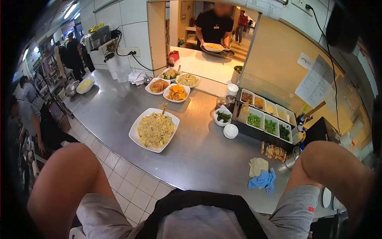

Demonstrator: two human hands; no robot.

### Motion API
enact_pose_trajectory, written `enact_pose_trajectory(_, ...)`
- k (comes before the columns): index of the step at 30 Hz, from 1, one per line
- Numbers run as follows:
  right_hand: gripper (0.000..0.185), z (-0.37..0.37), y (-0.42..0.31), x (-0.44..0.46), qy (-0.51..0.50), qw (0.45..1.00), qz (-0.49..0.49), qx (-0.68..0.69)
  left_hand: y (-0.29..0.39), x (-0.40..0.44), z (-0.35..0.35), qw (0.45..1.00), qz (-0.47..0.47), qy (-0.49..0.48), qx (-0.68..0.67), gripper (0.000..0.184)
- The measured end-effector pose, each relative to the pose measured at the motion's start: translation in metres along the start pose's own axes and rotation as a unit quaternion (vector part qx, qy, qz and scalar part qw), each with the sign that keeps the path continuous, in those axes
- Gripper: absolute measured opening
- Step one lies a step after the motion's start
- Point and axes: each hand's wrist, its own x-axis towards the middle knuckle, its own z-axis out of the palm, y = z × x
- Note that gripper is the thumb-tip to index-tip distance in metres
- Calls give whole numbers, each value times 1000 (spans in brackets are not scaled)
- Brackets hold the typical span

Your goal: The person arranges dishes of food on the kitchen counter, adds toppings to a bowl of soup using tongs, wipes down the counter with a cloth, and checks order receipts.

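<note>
Neither of my hands is in view. Both my bare arms are raised and bent, the left elbow at the lower left and the right at the lower right; the forearms run out of sight toward the camera. In front of me on the steel counter (199, 155) stands a white square bowl (133, 137) heaped with fried rice (156, 129). Behind it are several white dishes: orange-topped fried pieces (177, 93), a browned piece of food (158, 85), a rice-like dish (187, 79) and a dish with greens (171, 74).
A topping rack (266, 119) with chopped greens stands right, near stacked saucers (230, 131) and cloths (262, 181). Beyond the pass window, a person (215, 28) holds a plate (213, 47) on a tray. Other people (30, 115) work at left. A dark blur (341, 30) covers the top right.
</note>
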Motion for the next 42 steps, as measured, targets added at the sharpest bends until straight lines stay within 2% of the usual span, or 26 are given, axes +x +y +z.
enact_pose_trajectory(42, 37, 10, -5, -17, -19, 999, 23, -17, -12, -14, 0, 1000, 6, 10, -7, 60)
